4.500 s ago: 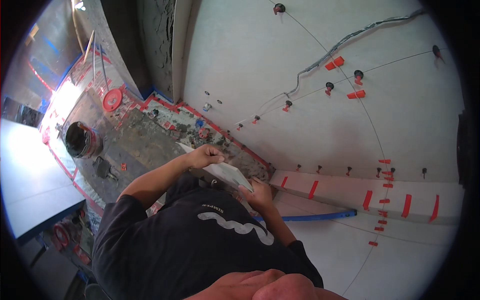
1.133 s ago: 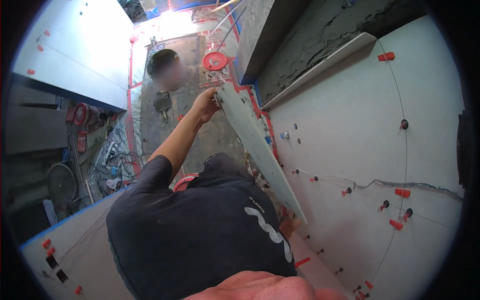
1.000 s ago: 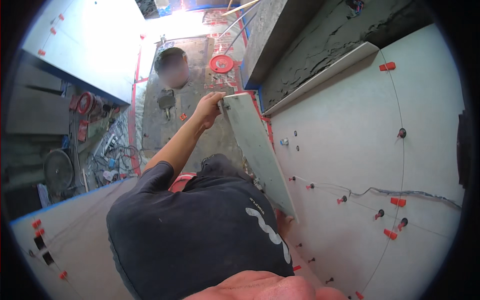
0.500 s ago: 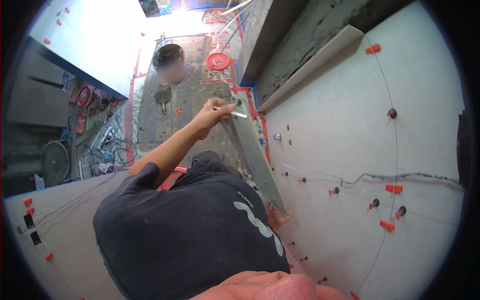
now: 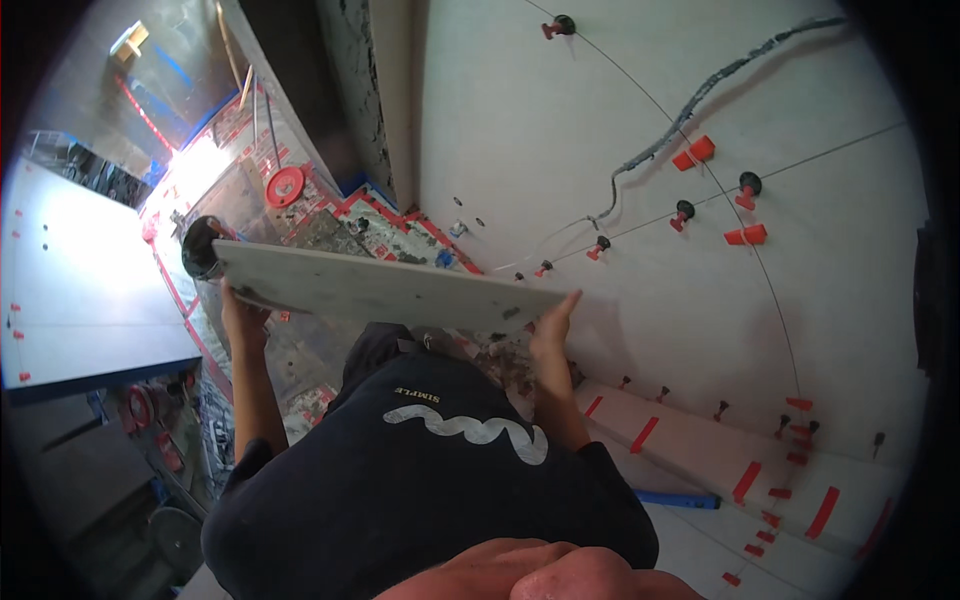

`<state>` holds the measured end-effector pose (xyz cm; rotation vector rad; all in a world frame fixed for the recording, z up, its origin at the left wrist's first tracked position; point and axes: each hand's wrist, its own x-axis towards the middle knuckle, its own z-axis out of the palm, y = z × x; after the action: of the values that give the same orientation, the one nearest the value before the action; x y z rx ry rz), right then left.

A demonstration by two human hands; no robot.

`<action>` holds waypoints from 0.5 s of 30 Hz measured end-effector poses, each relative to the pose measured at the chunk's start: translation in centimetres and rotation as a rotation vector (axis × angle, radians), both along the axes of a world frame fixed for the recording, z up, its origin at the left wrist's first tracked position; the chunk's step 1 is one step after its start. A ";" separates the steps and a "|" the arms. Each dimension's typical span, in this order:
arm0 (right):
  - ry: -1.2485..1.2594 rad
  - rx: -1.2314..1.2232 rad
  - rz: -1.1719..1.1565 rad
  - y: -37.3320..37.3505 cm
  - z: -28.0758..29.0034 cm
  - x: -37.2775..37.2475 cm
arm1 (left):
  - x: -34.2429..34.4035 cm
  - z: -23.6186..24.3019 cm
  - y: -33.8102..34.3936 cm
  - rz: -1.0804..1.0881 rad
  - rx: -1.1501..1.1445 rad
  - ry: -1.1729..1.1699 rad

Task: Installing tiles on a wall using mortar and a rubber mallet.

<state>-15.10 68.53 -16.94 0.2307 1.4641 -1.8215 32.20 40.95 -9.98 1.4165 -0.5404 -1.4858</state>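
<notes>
Pale grey is the long panel [image 5: 380, 290] which we hold in front of our body, and it lies directly between our two hands. Our left hand [image 5: 245, 318] grips it near its left end, at the lower edge; some of these fingers are hidden behind the panel, so we cannot tell how wide they spread. Our right hand [image 5: 550, 328] clasps the opposite end, with one digit reaching up past the corner and the other fingers mostly covered. The long axis therefore goes across us from left to right, with the right end a little lower in our view, and its broad face shows some dark smudges. Of the two hands, the right one is nearer to the big pale wall [image 5: 520, 110], toward which this end points; whether it touches there, we cannot tell. Beyond the left end we see a dark bucket [image 5: 200, 245], partly covered by the panel, and farther a round red lid [image 5: 285, 187] on the floor. Farther to the right, black and red clips [image 5: 682, 215] stand along the thin joints of the wall, near a grey cable [image 5: 700, 95].
</notes>
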 end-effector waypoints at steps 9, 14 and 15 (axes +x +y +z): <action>0.874 0.133 0.137 -12.2 7.5 -3.9 | 1.0 -2.3 -5.0 -0.074 -0.004 -0.048; 0.898 0.291 -0.097 -10.1 6.2 -6.2 | -3.8 -1.4 -8.6 -0.217 0.078 -0.160; 1.023 0.381 -0.183 -9.1 5.8 -6.7 | -5.2 -0.7 -9.5 -0.281 0.098 -0.203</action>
<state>-21.84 59.40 -11.19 -0.4824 2.5565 -1.8636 26.98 31.45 -10.70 1.6302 -0.8307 -1.6143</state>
